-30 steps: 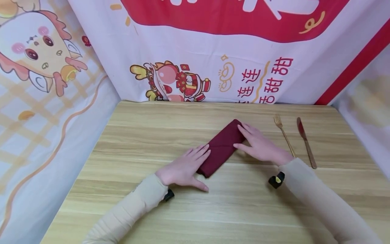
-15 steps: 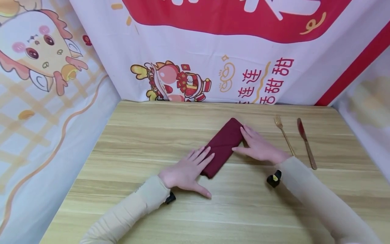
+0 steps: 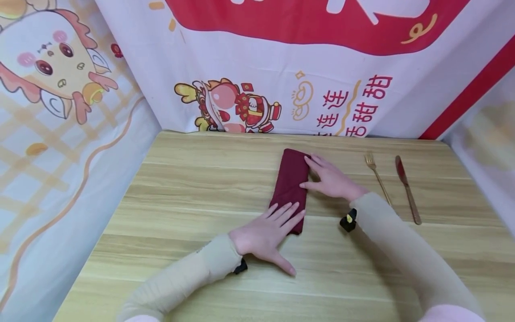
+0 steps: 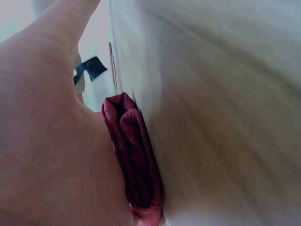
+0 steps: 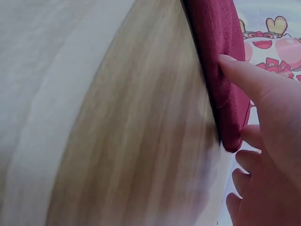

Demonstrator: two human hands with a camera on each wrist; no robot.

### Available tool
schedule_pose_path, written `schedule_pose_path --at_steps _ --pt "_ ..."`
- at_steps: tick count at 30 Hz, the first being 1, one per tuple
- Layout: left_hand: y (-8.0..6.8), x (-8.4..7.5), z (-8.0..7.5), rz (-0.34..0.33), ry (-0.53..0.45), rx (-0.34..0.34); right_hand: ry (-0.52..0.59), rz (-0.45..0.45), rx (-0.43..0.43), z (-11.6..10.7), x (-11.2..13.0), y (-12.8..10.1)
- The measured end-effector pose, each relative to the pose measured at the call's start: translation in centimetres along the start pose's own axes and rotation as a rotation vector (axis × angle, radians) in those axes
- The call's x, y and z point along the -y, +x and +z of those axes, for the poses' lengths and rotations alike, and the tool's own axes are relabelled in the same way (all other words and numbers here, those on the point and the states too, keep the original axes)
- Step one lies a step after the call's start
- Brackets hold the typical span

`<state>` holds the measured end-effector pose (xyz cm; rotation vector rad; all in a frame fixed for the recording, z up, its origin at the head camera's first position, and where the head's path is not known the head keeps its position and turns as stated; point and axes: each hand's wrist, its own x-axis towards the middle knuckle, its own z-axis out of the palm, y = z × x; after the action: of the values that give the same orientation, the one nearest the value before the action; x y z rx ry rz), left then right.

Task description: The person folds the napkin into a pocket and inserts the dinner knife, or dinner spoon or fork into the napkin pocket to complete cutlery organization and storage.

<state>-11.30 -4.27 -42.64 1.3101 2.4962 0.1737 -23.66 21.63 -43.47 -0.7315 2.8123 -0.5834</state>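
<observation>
A folded dark red cloth napkin [image 3: 290, 176] lies on the wooden table, its long side running nearly straight away from me. My left hand [image 3: 267, 235] rests on the near end with its fingers spread and straight, the thumb out over the table. In the left wrist view the napkin's rolled layers [image 4: 134, 150] show at its end, under the palm. Along the far right edge, my right hand [image 3: 331, 179] touches the napkin with fingertips and thumb. In the right wrist view the right thumb [image 5: 240, 70] lies against the napkin's side.
To the right of the napkin a gold fork [image 3: 378, 176] and a gold knife [image 3: 408, 190] lie on the table [image 3: 193, 179]. A printed cloth backdrop [image 3: 257, 58] stands behind the table's far edge. Another printed cloth [image 3: 60, 134] hangs at the left.
The napkin has turned from a diagonal to nearly straight away from me. My left hand has moved right and nearer with its near end; my right hand has shifted left and away.
</observation>
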Motion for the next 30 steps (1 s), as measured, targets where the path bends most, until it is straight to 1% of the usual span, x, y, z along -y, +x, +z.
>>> schedule_pose_path --at_steps 6,10,14,18,21,26,30 --pt "0.9 -0.5 -0.1 -0.002 0.009 0.004 0.023 -0.030 -0.031 0.4 0.2 0.9" --pt "1.2 -0.5 -0.1 -0.013 0.002 0.006 0.056 -0.018 -0.049 0.5 0.2 1.0" --pt "1.2 -0.3 0.0 -0.027 -0.007 0.001 0.108 0.000 -0.074 0.3 0.1 0.7" --pt "0.8 -0.1 -0.2 -0.039 -0.009 -0.011 0.198 0.033 -0.108 -0.4 0.2 0.1" --pt "0.5 0.0 -0.3 -0.041 -0.001 -0.023 0.239 0.064 -0.138 -1.3 0.2 -0.6" --pt "0.4 0.2 0.0 -0.034 0.001 -0.034 0.240 0.121 -0.169 -2.9 -0.2 -2.1" --pt "0.3 0.2 0.0 -0.027 0.008 -0.040 0.246 0.172 -0.173 -4.2 -0.6 -3.6"
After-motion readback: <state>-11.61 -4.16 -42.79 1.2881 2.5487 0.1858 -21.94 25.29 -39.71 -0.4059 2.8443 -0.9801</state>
